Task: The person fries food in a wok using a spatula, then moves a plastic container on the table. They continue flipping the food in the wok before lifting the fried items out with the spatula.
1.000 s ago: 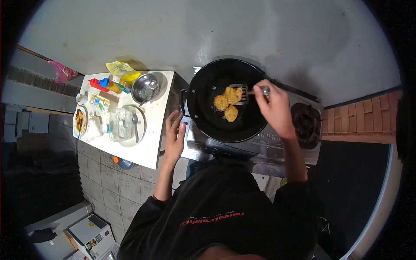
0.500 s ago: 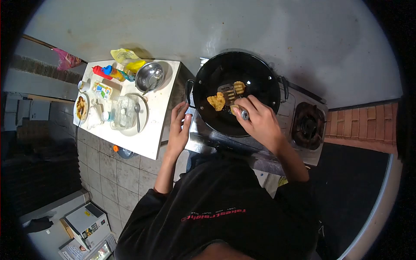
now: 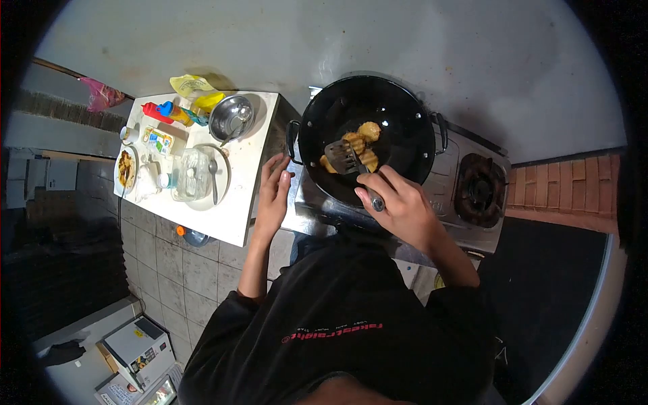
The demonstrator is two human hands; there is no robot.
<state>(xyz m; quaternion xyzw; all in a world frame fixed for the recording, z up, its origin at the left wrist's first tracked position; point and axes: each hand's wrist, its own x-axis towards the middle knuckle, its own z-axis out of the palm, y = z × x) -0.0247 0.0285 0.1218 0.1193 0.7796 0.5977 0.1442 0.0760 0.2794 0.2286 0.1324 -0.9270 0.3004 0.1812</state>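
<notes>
My right hand (image 3: 403,204) grips the handle of a slotted spatula (image 3: 341,158) over a black wok (image 3: 413,125). Several golden-brown fried pieces lie in the wok. One smooth piece (image 3: 369,131) sits at the top, ridged pieces (image 3: 368,160) lie below it, and another is partly hidden under the spatula's blade. Beside the wok's left loop handle (image 3: 291,142) is my left hand (image 3: 273,196), its fingers apart and holding nothing, with the fingertips right by the handle.
A second burner (image 3: 479,194) is on the stove's right. The white table (image 3: 229,226) at left carries a steel bowl (image 3: 231,119), sauce bottles (image 3: 177,113), a clear container (image 3: 192,175) on a plate with a spoon, and a plate of food (image 3: 126,169). A wall rises behind.
The spatula has moved left, from between the pieces to over the left one. The fried pieces have shifted, and more ridged ones show. My left hand has stayed near the wok handle.
</notes>
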